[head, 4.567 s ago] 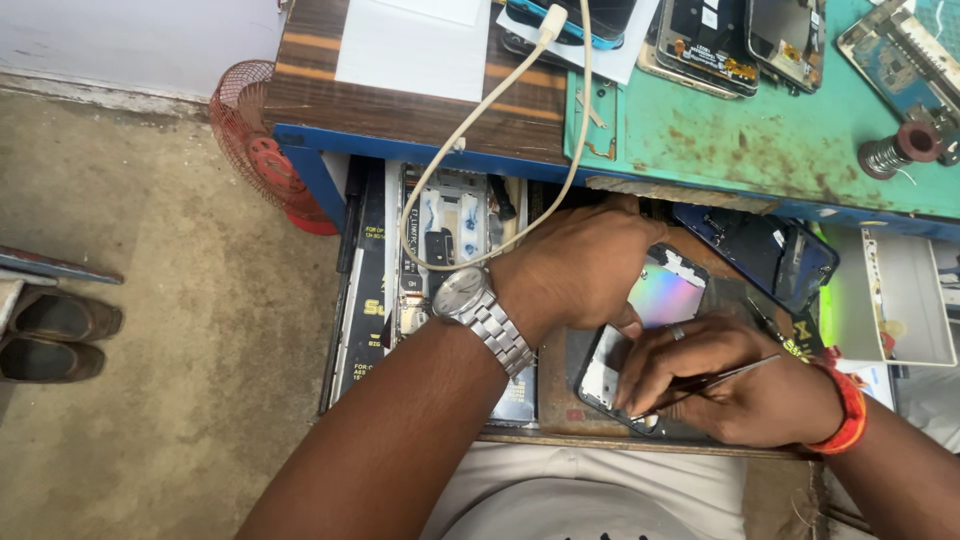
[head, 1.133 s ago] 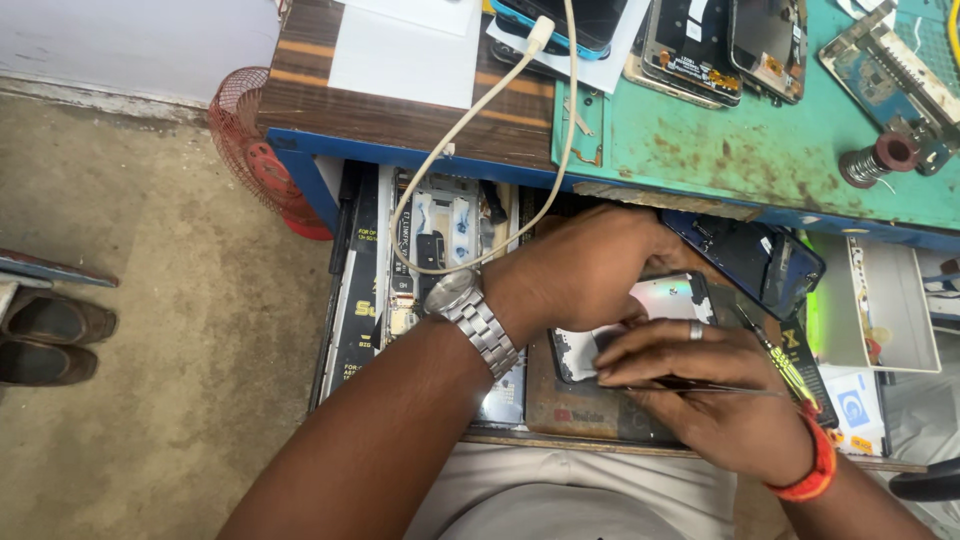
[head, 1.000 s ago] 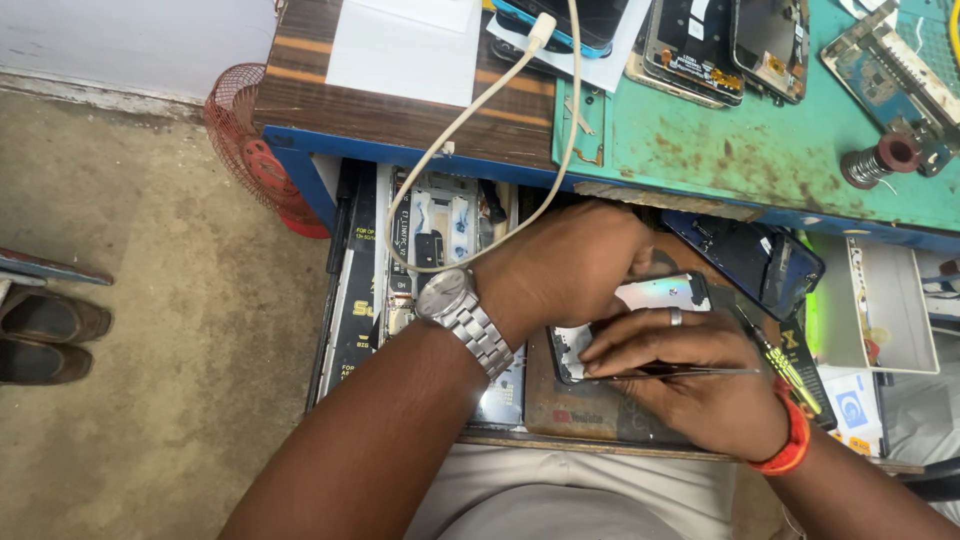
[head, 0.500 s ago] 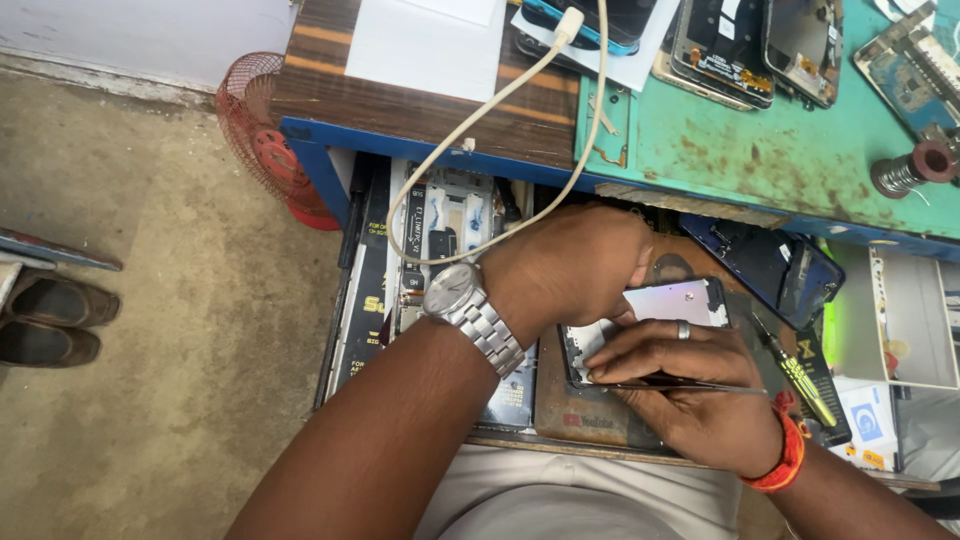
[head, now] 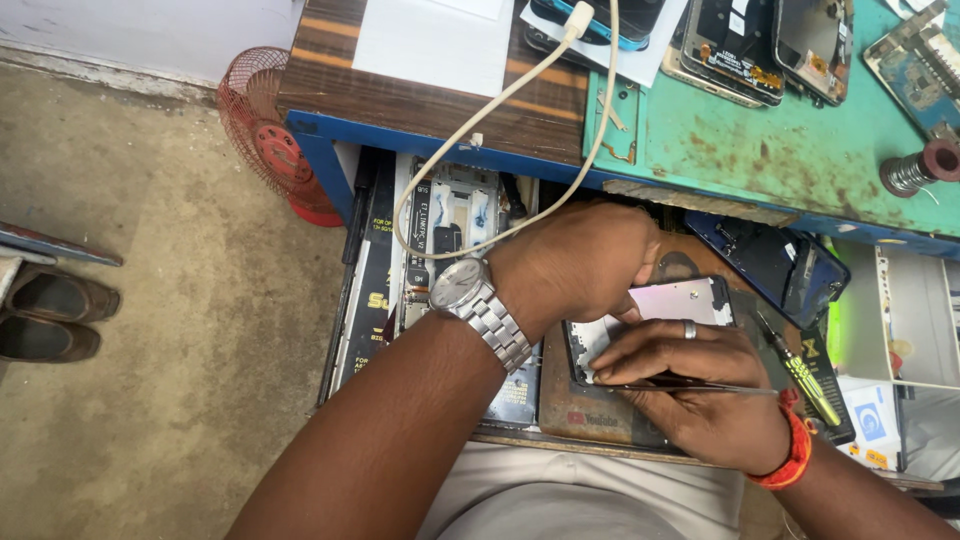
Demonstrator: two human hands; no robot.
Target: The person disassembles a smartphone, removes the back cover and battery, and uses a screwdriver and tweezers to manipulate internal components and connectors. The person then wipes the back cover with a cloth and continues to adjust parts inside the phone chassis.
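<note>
My left hand (head: 575, 262), with a steel wristwatch (head: 480, 310) on the wrist, grips an opened phone (head: 660, 305) and holds it over the pulled-out drawer. My right hand (head: 690, 395), with a ring and a red wristband, pinches thin dark tweezers (head: 690, 385) whose tip touches the phone's lower left corner. Most of the phone is hidden under both hands.
A green-handled screwdriver (head: 805, 370) lies in the drawer by my right hand. A dark phone back (head: 775, 262) sits behind it. The teal bench (head: 760, 150) holds several phone parts, a solder spool (head: 915, 170) and a white cable (head: 520, 90). A red fan (head: 275, 130) and shoes (head: 50, 310) are on the floor.
The phone has been turned from tilted with its shiny face up to lying flatter. My right hand has shifted left with the tweezers onto its lower left corner.
</note>
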